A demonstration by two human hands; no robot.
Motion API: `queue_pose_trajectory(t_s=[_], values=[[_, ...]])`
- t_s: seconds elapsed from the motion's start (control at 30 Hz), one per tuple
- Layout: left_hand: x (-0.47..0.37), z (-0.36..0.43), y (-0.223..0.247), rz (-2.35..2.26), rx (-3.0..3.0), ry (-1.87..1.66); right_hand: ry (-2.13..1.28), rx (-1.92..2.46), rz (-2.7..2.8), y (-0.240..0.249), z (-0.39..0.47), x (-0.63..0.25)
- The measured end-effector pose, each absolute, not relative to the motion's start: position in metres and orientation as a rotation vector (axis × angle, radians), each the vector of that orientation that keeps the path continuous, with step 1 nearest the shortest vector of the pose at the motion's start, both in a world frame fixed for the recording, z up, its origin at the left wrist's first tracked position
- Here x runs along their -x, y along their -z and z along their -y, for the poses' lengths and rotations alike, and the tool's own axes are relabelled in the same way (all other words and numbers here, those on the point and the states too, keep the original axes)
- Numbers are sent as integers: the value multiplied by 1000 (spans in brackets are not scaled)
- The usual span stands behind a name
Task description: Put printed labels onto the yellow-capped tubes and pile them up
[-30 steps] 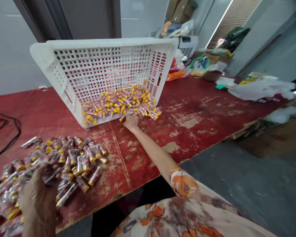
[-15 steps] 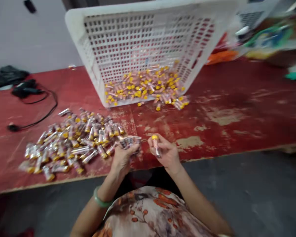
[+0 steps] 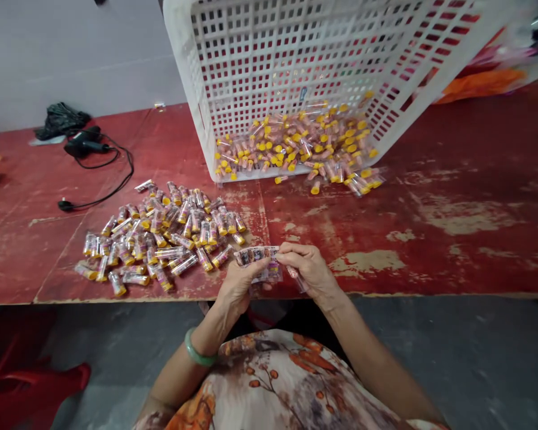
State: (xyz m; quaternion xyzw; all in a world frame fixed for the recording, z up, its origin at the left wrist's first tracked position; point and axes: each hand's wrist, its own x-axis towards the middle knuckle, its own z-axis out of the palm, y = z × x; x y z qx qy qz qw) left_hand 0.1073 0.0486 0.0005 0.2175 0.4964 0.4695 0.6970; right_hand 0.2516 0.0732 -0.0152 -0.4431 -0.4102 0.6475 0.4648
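Note:
My left hand (image 3: 240, 285) pinches a printed sticker sheet (image 3: 257, 255) at the table's front edge. The fingertips of my right hand (image 3: 307, 269) meet the sheet's right end, and a small clear tube (image 3: 297, 278) lies under those fingers, its cap hidden. To the left spreads a pile of wrapped tubes with yellow caps (image 3: 179, 230). Behind, a white plastic basket (image 3: 187, 77) is tipped on its side, and many pink tubes with yellow caps (image 3: 296, 143) lie in its mouth, some spilling onto the table.
The worn red table (image 3: 466, 197) runs across the view. At the back left are a black device with a cord (image 3: 87, 142) and a crumpled black bag (image 3: 60, 119). An orange bag (image 3: 479, 85) lies at the back right, a red stool (image 3: 36, 388) below left.
My right hand has moved left to the sheet in my left hand, and the tube's yellow cap no longer shows. The whole view has shifted, with the table and basket now further right.

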Motion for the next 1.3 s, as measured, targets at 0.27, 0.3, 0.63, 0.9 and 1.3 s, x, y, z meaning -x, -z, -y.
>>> queue_pose_trajectory(t_s=[0.27,0.3,0.63,0.9,1.3], values=[[-100,-60,-3,-1172,-326,-1227,-1496,1019,1095,3,-61,-283],[-99,-61,-2,-1183,-296,-1227,-1488,973,1112,4,-55,-287],[-108,-55,-6,-1049,-113,-1181,-851,981,1365,13,-28,-268],[-114,-49,-11,-1032,-114,-1218,-391,1015,1396,22,-19,-247],[-106,-44,-3,-1056,-248,-1290,-354,856,1726,28,-33,-237]])
